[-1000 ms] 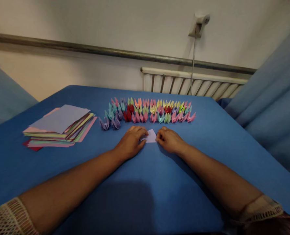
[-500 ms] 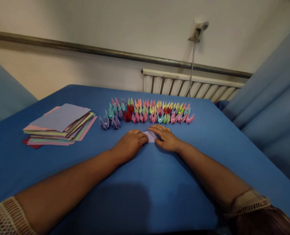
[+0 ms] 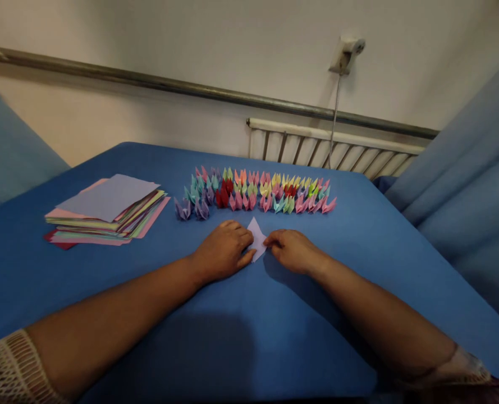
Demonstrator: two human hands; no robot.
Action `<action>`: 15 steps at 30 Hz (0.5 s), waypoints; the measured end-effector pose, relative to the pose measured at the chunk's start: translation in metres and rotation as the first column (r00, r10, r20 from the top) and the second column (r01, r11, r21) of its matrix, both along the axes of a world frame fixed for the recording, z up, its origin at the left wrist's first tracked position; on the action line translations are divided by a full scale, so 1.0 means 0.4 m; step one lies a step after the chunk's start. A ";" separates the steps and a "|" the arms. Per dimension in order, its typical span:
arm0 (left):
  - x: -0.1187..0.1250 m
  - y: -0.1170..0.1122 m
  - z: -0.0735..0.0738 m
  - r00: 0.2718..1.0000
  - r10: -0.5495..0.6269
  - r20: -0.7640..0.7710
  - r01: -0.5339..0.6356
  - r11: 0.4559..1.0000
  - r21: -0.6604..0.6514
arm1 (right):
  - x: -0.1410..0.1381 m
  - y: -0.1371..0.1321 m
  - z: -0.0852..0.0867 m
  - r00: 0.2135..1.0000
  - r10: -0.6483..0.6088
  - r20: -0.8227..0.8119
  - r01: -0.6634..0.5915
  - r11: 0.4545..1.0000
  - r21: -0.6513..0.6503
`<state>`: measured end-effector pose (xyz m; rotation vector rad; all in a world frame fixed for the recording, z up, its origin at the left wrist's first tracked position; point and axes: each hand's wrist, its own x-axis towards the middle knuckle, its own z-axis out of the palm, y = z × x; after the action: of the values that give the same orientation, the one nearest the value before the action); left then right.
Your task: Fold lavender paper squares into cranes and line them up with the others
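Observation:
A small piece of folded lilac origami paper (image 3: 257, 240) lies on the blue-covered table between my hands, one point facing away from me. My left hand (image 3: 224, 249) holds its left side, the fingers curled over the edge and the thumb near its lower point. At the right corner, the thumb and fingertips of my right hand (image 3: 294, 249) pinch the paper. Part of its left side is hidden under my left fingers. Just beyond stand several rows of folded paper cranes (image 3: 249, 201) in pink, purple, teal, red, yellow and green.
A loose stack of coloured paper sheets (image 3: 110, 197) sits to the left, a lilac sheet on top. The blue tablecloth (image 3: 215, 348) covers the table up to the wall side. Behind are a radiator (image 3: 308, 147), a pipe (image 3: 160, 81), a socket with a plug (image 3: 347, 55) and blue curtains (image 3: 476, 185).
My right hand has drawn back from the paper's far edge and now pinches its right corner. The paper shows more, with its point away from me. My left thumb has spread from the fingers.

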<state>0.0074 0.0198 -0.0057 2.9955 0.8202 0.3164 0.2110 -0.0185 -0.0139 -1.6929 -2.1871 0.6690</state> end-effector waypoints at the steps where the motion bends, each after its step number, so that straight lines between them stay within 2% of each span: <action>1: 0.000 -0.006 0.000 1.000 0.000 0.001 0.000 1.000 -0.007 | -0.002 -0.008 0.002 0.999 0.020 -0.032 -0.021 0.999 -0.032; 4: 0.001 -0.020 0.001 1.000 -0.006 -0.013 0.006 1.000 -0.015 | -0.002 -0.013 -0.010 0.982 0.110 -0.156 -0.118 0.992 -0.039; 6: 0.001 -0.023 0.001 0.999 -0.004 -0.033 0.004 1.000 -0.020 | 0.004 -0.002 -0.027 0.971 0.155 -0.180 -0.149 0.988 0.048; 10: -0.003 -0.017 -0.001 0.998 -0.021 -0.063 0.020 1.000 -0.022 | 0.019 0.031 -0.060 0.982 0.174 -0.077 -0.148 0.953 0.266; 15: -0.011 -0.001 -0.013 0.999 -0.043 -0.019 0.042 0.999 -0.034 | 0.026 0.040 -0.061 0.955 0.292 -0.052 -0.259 0.906 0.334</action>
<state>0.0028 0.0193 -0.0107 2.9849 0.7539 0.2698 0.2214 -0.0024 -0.0384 -1.1745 -2.3329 0.4168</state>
